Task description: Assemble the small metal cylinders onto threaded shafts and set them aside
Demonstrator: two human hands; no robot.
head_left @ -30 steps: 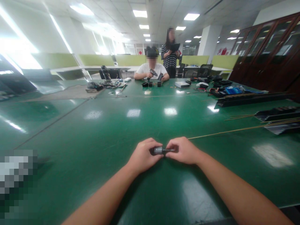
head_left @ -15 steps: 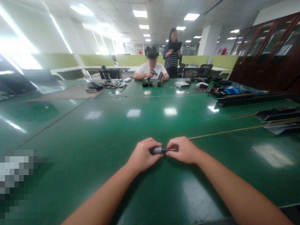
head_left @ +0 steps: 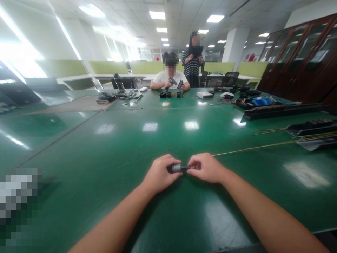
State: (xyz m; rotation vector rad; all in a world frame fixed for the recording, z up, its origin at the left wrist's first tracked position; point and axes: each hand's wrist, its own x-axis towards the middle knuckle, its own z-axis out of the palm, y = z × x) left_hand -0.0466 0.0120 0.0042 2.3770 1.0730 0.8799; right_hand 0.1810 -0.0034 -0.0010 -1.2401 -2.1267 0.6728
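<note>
Just above the green tabletop, my left hand (head_left: 162,175) is closed around a small silver cylinder with a dark end (head_left: 176,168), which looks like a small motor. From its right end a thin dark shaft (head_left: 185,167) points toward my right hand (head_left: 206,168). The thumb and fingers of that hand pinch the shaft's far end, so the tip is hidden. The cylinder lies level between both hands. A thin brass-coloured rod (head_left: 244,150) runs off to the right from behind my right hand.
Black metal channels (head_left: 284,111) and more thin rods lie at the right. Across the green table (head_left: 126,135) a seated person (head_left: 168,79) holds a power drill (head_left: 172,81); another person (head_left: 192,65) stands behind. Tools and parts (head_left: 122,94) lie along the far side.
My hands and the silver cylinder have shifted very slightly upward in view. Both grips look the same. The standing person has moved a little to the left.
</note>
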